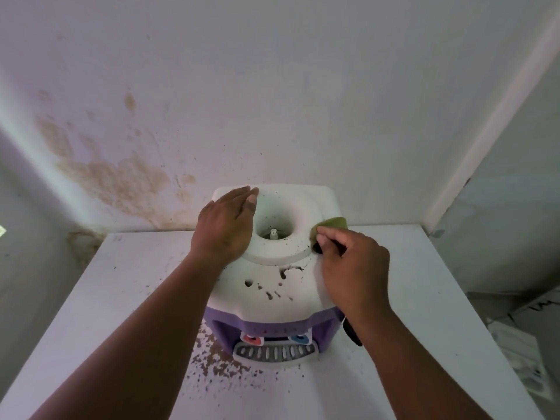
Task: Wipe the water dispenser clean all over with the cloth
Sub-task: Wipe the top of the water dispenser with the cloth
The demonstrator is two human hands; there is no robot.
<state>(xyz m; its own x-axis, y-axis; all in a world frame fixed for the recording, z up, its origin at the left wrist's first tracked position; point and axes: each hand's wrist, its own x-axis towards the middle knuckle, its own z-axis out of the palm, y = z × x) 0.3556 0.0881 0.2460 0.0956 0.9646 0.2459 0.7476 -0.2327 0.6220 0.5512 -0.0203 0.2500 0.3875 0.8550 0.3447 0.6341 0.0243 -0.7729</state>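
Observation:
A small water dispenser (pixel 272 286) with a white top and purple front stands on a white table (pixel 133 286). Its top has a round well with a spike in the middle, and dark dirt spots and smears lie across the white surface. My left hand (pixel 225 225) rests flat on the left side of the top, fingers together, holding nothing. My right hand (pixel 351 262) grips a green cloth (pixel 331 224) and presses it against the right edge of the raised ring. Red and blue taps and a grey drip tray show at the front.
Dark crumbs and brown dirt are scattered on the table (pixel 218 359) in front of the dispenser's left side. A stained white wall (pixel 121 177) rises directly behind. A dark object (pixel 353 331) hangs by the dispenser's right side. Cluttered items (pixel 521 353) lie low to the right of the table.

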